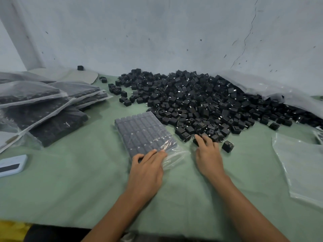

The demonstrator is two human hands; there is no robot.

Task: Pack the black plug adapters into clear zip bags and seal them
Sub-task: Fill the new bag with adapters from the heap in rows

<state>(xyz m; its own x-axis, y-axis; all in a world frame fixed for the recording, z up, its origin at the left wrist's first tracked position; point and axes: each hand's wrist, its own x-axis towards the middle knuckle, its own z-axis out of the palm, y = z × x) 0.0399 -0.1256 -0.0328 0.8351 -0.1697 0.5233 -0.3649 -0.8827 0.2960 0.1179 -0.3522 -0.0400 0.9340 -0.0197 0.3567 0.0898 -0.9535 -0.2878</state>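
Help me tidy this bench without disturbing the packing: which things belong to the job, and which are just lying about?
Job:
- bag being filled, left hand on its mouth
- loose adapter pile, right hand reaching in
- filled bags
- empty bags

Lying about:
- white device
- beige sheet

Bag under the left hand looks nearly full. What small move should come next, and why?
Probably the right hand picks one adapter from the pile's near edge and carries it to the bag's open mouth. Its fingertips already touch that adapter, while the left hand presses the mouth end, apparently unsealed.
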